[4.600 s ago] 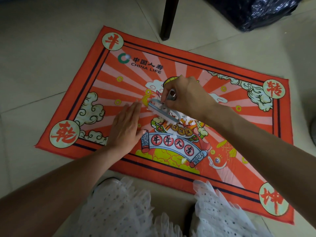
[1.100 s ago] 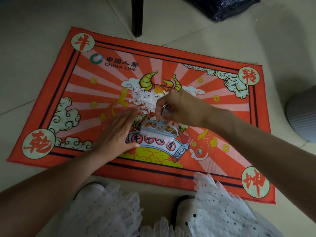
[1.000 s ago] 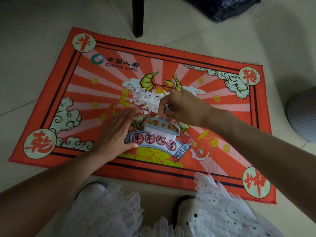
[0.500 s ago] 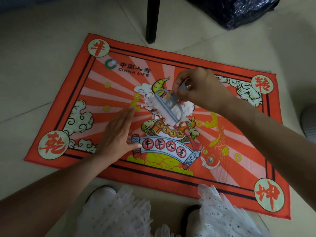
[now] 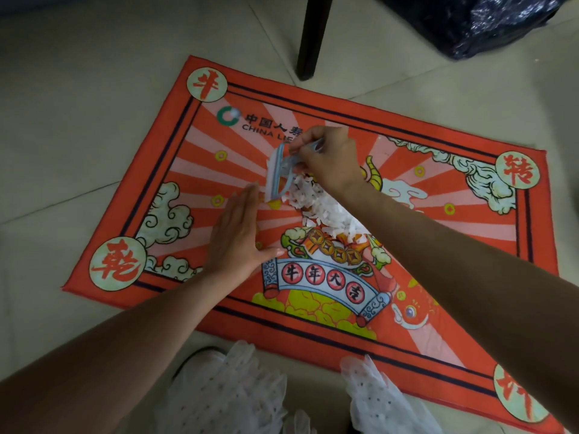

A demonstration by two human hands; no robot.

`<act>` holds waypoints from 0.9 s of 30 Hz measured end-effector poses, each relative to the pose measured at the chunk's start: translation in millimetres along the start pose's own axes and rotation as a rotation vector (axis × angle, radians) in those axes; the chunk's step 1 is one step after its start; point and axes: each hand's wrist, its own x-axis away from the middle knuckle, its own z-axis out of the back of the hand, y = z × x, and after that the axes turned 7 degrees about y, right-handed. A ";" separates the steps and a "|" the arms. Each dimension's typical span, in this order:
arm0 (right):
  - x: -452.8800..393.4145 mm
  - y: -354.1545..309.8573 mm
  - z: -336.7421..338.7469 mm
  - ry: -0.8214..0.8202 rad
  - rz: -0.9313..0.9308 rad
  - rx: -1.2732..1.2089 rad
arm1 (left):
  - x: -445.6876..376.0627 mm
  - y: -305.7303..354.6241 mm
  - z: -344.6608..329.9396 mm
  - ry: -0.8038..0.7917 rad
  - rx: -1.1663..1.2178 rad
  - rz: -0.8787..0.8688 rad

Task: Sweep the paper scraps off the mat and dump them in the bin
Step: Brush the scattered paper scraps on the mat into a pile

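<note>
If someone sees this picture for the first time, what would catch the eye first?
First the bright red mat with its cartoon print, spread on the pale tiled floor. Then the heap of white paper scraps at its middle, where the right hand holds a small brush beside the flat left hand.

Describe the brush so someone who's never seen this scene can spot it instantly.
Find the red-orange mat on the tiled floor, then the heap of white paper scraps near its centre. The brush stands at the heap's upper-left edge, gripped by the right hand: a small pale-blue plastic scrubbing brush with white bristles, the only tool there.
</note>
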 end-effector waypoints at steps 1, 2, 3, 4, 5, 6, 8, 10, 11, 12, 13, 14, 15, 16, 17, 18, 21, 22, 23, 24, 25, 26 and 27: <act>-0.3 1.5 -0.7 -0.002 0.013 0.029 | -0.7 -0.8 -0.8 0.001 0.010 0.009; -0.2 2.4 0.0 0.001 0.023 0.056 | -0.7 -1.3 -1.2 0.001 0.015 0.015; 0.1 2.7 1.9 0.003 0.036 0.080 | -0.2 -1.8 -1.4 -0.001 0.015 0.018; 0.7 2.5 4.9 0.005 0.051 0.105 | 0.2 -1.9 -1.5 -0.003 0.014 0.015; 1.3 2.9 8.2 0.005 0.062 0.133 | 0.8 -1.7 -1.5 -0.004 0.014 0.010; 2.2 2.5 12.3 0.004 0.069 0.166 | 1.3 -1.0 -1.5 -0.002 0.016 0.004; 3.6 3.8 20.2 0.002 0.084 0.227 | 1.6 0.0 -1.3 -0.007 0.017 0.001; 5.7 5.6 27.9 0.007 0.100 0.262 | 2.0 0.5 -2.1 -0.010 0.009 0.001; 6.6 6.4 31.2 0.008 0.109 0.274 | 2.3 0.5 -2.6 -0.006 0.007 0.002; 7.6 6.9 34.2 0.009 0.116 0.287 | 2.8 1.0 -3.0 -0.001 0.006 0.003; 8.2 7.6 36.9 0.009 0.121 0.299 | 3.4 1.2 -3.3 0.004 0.006 0.002; 8.8 7.9 39.4 0.009 0.122 0.309 | 3.7 1.1 -3.7 0.009 0.007 0.001; 9.3 8.6 41.6 0.007 0.122 0.317 | 4.5 1.4 -3.7 0.012 0.008 0.000; 10.2 9.2 43.6 0.005 0.121 0.323 | 4.9 1.4 -3.8 0.014 0.007 -0.001; 11.2 10.2 45.3 0.001 0.119 0.325 | 5.1 1.3 -3.5 0.016 0.005 -0.004; 11.9 11.4 47.4 -0.002 0.113 0.325 | 5.2 1.2 -3.1 0.016 0.004 -0.007; 13.0 12.9 54.5 -0.013 0.078 0.300 | 4.4 1.9 -2.3 0.007 0.003 -0.010; 13.2 12.6 56.8 -0.014 0.064 0.281 | 4.1 2.3 -2.0 0.001 0.004 -0.013; 12.7 12.1 59.0 -0.011 0.056 0.266 | 3.5 2.6 -2.0 -0.003 0.003 -0.021; 12.2 10.9 62.2 -0.001 0.052 0.255 | 2.5 3.7 -2.6 -0.005 0.001 -0.030; 11.4 8.7 64.0 0.008 0.048 0.241 | 2.0 4.2 -2.8 -0.004 0.001 -0.032; 10.4 5.9 65.2 0.016 0.046 0.222 | 1.5 4.2 -2.9 -0.001 0.004 -0.032; 9.4 3.2 66.6 0.024 0.047 0.204 | 0.6 5.3 -3.4 0.002 0.005 -0.034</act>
